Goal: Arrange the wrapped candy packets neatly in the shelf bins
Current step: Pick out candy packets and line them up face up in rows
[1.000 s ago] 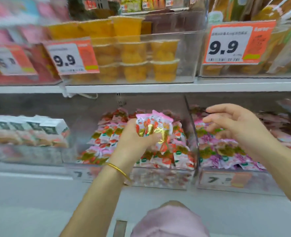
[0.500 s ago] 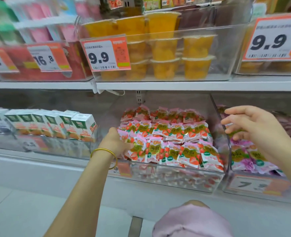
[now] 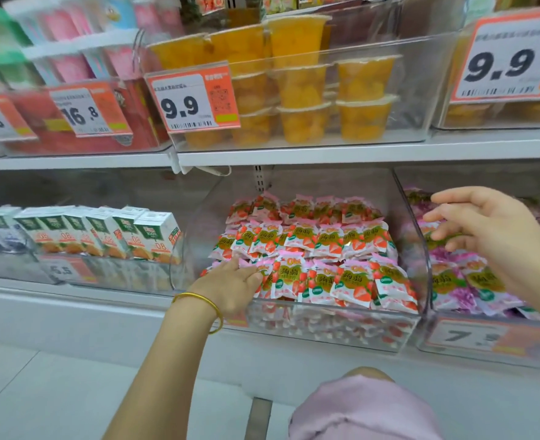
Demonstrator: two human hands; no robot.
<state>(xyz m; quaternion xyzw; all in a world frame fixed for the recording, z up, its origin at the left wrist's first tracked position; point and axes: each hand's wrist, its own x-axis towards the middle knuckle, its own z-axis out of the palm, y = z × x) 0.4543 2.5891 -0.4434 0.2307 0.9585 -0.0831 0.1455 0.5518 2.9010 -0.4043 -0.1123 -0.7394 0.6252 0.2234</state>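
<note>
Candy packets (image 3: 313, 249): pink-and-white wrapped sachets printed with strawberries are laid in three overlapping rows, filling the middle bin on the lower shelf.
Middle bin (image 3: 195, 242): a clear plastic bin with a curved side wall is set between a row of white juice cartons (image 3: 129, 233) and a neighbouring clear bin of purple-printed packets (image 3: 452, 281).
Left hand (image 3: 230, 284): it is reached into the front-left corner of the middle bin, a gold bangle (image 3: 205, 304) on the wrist. The fingers are curled onto the front-row candy packets, and the edge of one appears to be pinched.
Right hand (image 3: 484, 236): it is held above the purple-printed packets with the fingers loosely spread. Nothing is grasped.
Step in hand: the front-left end of the front row is judged to be under adjustment, the rest of the rows being already even.
Next move: the pinched packet would need to be tucked flush with its neighbours and let go. The untidier purple-printed packets could then be taken up by the right hand.
Change from earlier: a second ago a bunch of candy packets was held up above the bin in the left hand. That bunch is now down in the front row, and the right hand is kept unclenched over the neighbouring bin as before.
</note>
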